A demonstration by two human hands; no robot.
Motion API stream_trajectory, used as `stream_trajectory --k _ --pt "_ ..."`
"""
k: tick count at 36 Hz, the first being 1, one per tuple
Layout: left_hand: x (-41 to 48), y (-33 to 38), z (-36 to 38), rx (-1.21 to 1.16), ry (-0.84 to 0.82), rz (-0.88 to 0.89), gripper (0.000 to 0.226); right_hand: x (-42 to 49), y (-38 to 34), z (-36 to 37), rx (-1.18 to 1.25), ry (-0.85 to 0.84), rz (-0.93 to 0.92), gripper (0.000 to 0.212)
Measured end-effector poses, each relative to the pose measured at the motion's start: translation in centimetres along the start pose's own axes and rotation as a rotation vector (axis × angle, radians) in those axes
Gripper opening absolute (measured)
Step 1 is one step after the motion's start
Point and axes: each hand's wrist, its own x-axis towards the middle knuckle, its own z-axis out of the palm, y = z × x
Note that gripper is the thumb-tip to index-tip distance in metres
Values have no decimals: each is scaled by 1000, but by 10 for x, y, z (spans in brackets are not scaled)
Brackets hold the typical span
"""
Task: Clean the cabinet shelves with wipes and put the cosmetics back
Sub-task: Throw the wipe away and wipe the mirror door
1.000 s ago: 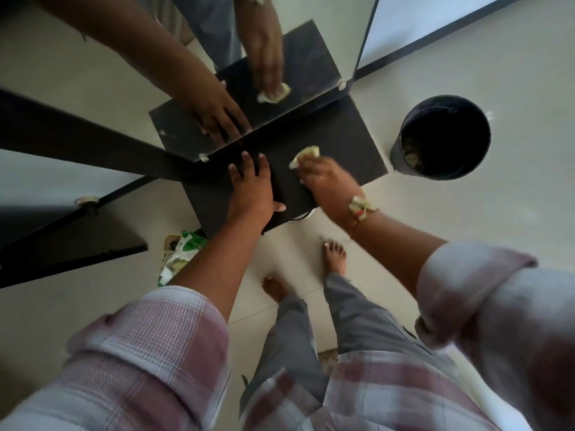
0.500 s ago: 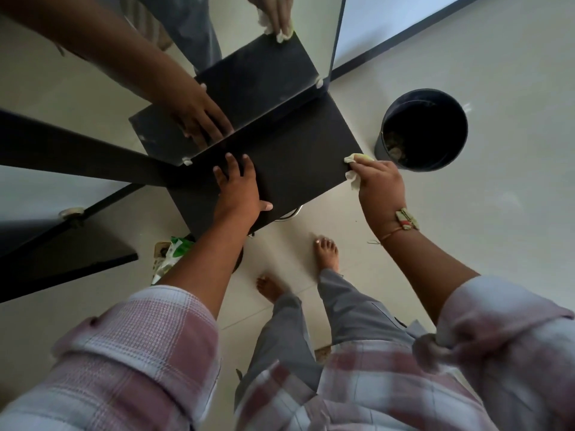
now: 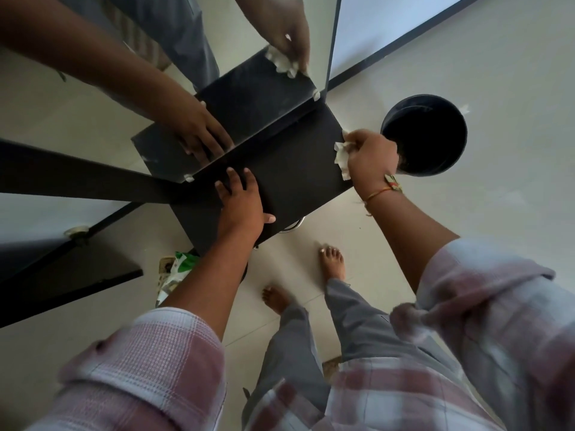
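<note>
Two hands are on one black flat shelf board. The left hand lies flat on it, with the fingers straight and a little spread and the thumb out along the near edge. It presses down and holds nothing. The right hand is at the outer edge of the board, with curled fingers pinching a white crumpled wipe. The wipe hangs out on the side toward the left hand and touches the board's edge.

I judge the wipe to be very light, soft and probably damp, so it will fold as the fingers want. A bunched hold between fingertips and thumb, as now, is enough, though a flatter pad would cover more surface. The board looks stiff and smooth. It seems fixed to a mirror panel just beyond the left fingertips, so I think hard pressure near its free edge is not wise.

The right wrist is bent, with the back of the hand up. Just beyond the right hand a black round bin stands on the floor. Below the left forearm lies a green and white packet, perhaps the wipes. No cosmetics are visible.
</note>
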Motion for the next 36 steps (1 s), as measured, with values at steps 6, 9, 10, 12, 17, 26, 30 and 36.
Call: stream_trajectory --k 6,9,10,12,17,26,30,36 --pt "1 0 0 23 3 4 114 47 -37 12 -88 -82 -14 30" --pt "2 0 0 34 5 5 114 59 -52 14 -53 -106 -52 23" --pt "2 1 0 37 6 6 115 62 -54 15 -43 -108 -51 22" --pt "2 1 1 41 8 4 115 65 -56 21 -15 -105 -28 21" --pt "2 -1 3 13 17 12 114 46 -49 28 -37 -28 -98 30" --pt "4 -4 5 17 46 26 113 -3 -55 60 -168 27 -340 35" --pt "4 -7 7 17 78 48 111 -26 -62 74 -321 -75 -479 44" --pt "-14 -28 19 -108 165 144 102 -53 -70 94 -399 -197 -638 48"
